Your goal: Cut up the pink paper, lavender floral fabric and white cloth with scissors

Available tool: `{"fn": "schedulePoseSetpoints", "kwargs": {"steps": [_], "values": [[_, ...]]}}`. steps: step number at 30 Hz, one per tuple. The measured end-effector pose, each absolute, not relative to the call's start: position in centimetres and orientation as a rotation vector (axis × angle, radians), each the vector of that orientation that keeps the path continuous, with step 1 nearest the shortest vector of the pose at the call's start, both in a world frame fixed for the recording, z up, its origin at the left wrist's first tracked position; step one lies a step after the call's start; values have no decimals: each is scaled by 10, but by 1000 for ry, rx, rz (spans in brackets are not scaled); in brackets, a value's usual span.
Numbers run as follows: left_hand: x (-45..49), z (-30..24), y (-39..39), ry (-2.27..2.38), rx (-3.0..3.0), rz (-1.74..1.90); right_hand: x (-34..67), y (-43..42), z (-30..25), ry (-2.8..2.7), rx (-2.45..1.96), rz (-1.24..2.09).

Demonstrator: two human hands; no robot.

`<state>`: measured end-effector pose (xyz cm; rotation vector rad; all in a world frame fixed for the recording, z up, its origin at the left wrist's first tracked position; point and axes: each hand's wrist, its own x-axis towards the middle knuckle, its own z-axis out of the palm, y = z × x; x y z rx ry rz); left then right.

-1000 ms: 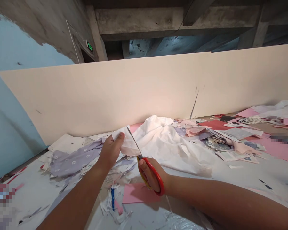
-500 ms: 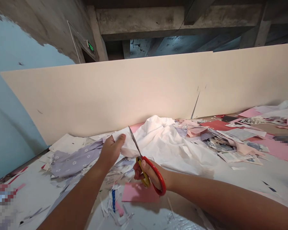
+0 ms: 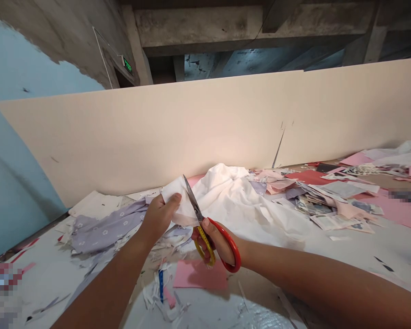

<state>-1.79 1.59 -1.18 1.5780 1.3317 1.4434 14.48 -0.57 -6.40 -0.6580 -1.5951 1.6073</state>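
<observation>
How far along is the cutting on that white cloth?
Done: cut scraps and paper strips lie below the hands. In hand: the left hand pinches an edge of the white cloth, and the right hand holds red-handled scissors with the blades at it. Remaining: most of the cloth lies heaped, apparently uncut, beside a pile of printed papers.

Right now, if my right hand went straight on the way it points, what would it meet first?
Probably the white cloth pinched in your left hand: the blades of the scissors in your right hand point at it, though depth is hard to judge from this view.
</observation>
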Motion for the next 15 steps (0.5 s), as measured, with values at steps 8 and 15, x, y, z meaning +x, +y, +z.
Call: {"fn": "schedulePoseSetpoints", "kwargs": {"steps": [8, 15], "values": [[-18, -11, 15, 1330, 1614, 1352, 150, -4, -62, -1774, -736, 1462], [-28, -8, 20, 1286, 1645, 1293, 150, -4, -62, -1729, -769, 1492]]}}
